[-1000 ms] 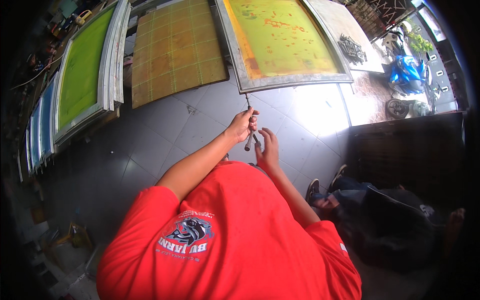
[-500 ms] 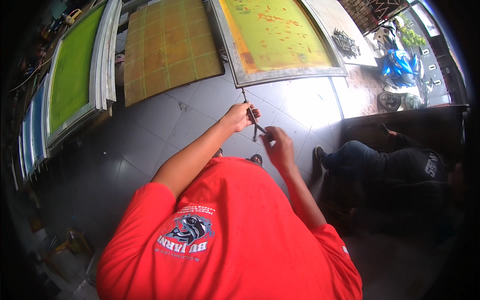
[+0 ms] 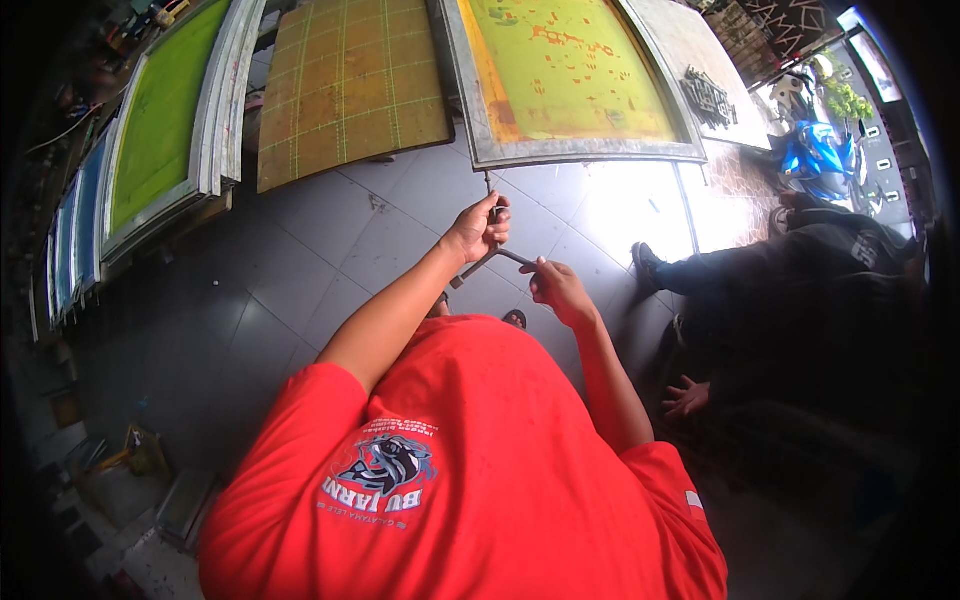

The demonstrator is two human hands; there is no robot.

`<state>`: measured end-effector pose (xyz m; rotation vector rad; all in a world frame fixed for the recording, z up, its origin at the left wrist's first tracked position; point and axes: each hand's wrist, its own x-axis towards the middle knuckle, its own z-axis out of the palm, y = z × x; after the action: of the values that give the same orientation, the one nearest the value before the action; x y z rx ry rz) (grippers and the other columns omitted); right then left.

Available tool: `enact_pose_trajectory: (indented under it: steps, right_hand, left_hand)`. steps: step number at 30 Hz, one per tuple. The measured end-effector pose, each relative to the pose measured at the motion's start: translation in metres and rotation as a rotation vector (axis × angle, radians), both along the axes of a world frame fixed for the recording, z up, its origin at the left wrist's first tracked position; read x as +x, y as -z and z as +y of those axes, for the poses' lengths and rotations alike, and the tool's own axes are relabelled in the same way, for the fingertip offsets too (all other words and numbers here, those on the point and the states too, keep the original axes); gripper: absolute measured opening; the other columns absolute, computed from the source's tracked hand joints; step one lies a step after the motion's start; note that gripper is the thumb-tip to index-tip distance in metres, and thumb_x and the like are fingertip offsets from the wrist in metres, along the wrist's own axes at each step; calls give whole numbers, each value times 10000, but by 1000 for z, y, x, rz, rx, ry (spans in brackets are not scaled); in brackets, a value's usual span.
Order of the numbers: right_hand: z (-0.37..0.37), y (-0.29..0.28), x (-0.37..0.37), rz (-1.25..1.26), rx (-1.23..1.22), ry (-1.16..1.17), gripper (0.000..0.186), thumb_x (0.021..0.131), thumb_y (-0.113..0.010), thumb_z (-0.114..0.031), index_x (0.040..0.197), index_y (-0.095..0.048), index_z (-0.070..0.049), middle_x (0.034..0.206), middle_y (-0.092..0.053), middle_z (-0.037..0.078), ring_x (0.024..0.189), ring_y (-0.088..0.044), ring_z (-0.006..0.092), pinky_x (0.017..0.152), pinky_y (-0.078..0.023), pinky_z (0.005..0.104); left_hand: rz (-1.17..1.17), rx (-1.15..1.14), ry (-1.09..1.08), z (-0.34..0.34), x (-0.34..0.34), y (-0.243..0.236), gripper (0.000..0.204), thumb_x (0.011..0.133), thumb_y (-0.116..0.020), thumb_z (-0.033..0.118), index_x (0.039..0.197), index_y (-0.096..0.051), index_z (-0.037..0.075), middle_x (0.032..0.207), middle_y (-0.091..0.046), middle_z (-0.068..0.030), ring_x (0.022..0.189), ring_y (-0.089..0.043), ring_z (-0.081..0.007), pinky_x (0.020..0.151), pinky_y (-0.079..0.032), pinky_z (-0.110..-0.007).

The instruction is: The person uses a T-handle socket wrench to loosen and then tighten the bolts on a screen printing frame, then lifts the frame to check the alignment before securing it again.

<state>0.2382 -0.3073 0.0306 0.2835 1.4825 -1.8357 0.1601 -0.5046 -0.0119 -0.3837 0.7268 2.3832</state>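
Observation:
A dark Y-shaped socket wrench point(image 3: 497, 250) is in both my hands. My left hand point(image 3: 478, 230) is closed around the leg that points away from me, toward a thin rod point(image 3: 489, 182) under the near edge of a screen-printing frame point(image 3: 590, 158). Whether the wrench's far end is seated on that rod I cannot tell. My right hand point(image 3: 563, 292) pinches the end of the wrench's right arm. The wrench's third arm points down and left with nothing touching it.
A gridded brown board point(image 3: 350, 90) lies left of the frame. Several green and blue screens point(image 3: 165, 120) stand farther left. A dark metal piece point(image 3: 708, 97) rests on a pale board at right. A person in dark clothes point(image 3: 800, 300) is low at my right, one hand point(image 3: 686, 397) spread.
The wrench has turned, so its free arm now points down and left. My right hand has shifted slightly right and down. The person at right has changed posture, and a spread hand now shows.

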Motion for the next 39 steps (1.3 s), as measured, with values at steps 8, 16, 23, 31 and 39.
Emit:
enact_pose_trajectory:
  steps: [8, 16, 23, 31, 39]
  right_hand:
    - [-46, -57, 24, 878, 336, -150, 322, 892, -518, -235, 1072, -573, 26, 849, -635, 138, 718, -608, 196, 632, -474, 314]
    - [-10, 1, -12, 497, 320, -120, 339, 937, -461, -266, 1105, -571, 6, 975, -620, 109, 886, -571, 166, 792, -445, 308]
    - [-2, 5, -25, 475, 380, -310, 246, 882, -537, -210, 975, -630, -2, 753, -649, 72, 632, -591, 160, 563, -461, 301]
    - [-40, -75, -5, 1123, 544, -449, 280, 803, -645, -177, 1025, -618, -9, 793, -659, 124, 684, -630, 176, 631, -488, 304]
    - [-8, -1, -57, 519, 370, 145, 303, 903, -498, -263, 984, -627, -2, 877, -631, 71, 830, -560, 157, 722, -426, 272]
  left_hand:
    - [-105, -438, -271, 27, -1, -12, 241, 957, -392, 306, 924, -476, 82, 680, -460, -20, 495, -372, -93, 443, -345, -239]
    - [-69, 154, -204, 8, -1, 8, 209, 958, -381, 301, 935, -484, 120, 595, -329, 27, 458, -233, -72, 407, -222, -218]
    - [-6, -152, -113, 8, 2, -12, 265, 969, -357, 314, 1025, -497, 96, 800, -527, -46, 626, -492, -132, 553, -442, -253]
    - [-55, -437, -187, 20, -10, -19, 168, 912, -513, 197, 911, -437, 47, 720, -502, -64, 579, -494, -165, 518, -459, -298]
    - [-83, 52, -104, 13, -10, 6, 259, 951, -415, 356, 890, -463, 109, 628, -380, 27, 439, -240, -49, 395, -221, -195]
